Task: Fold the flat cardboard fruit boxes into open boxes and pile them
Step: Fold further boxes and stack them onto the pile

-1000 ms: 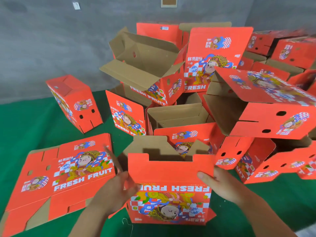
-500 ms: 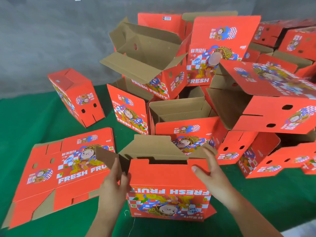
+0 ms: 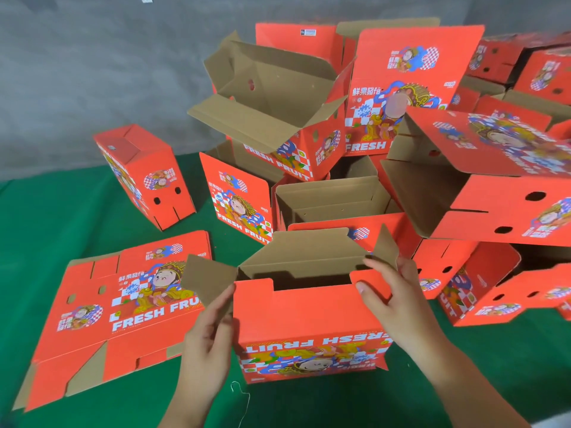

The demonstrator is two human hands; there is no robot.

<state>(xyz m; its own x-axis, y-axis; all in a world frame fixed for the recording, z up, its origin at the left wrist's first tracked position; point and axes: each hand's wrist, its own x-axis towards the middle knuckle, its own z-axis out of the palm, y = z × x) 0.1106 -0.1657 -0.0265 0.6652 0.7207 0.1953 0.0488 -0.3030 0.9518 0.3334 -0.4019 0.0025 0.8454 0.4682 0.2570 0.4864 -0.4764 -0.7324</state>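
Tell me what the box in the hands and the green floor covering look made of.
Box in the hands: cardboard, likely corrugated. Outside is printed red with a slight sheen; the inside and the side flap are bare matte brown, and the creases are die-cut. Green floor covering: looks like matte fabric or felt-like matting, with a flat, even colour and no glare; the weave is too fine to tell.

A bare packing or storage room is showing here, more workshop than home. A rough grey concrete wall (image 3: 92, 72) is running across from ten to two o'clock, unpainted and unfurnished. Green matting (image 3: 55, 217) is covering the floor. Printed red fruit cartons (image 3: 463, 196) are piling up in bulk from twelve to three o'clock, and flat unfolded blanks (image 3: 123, 304) are lying at nine o'clock.
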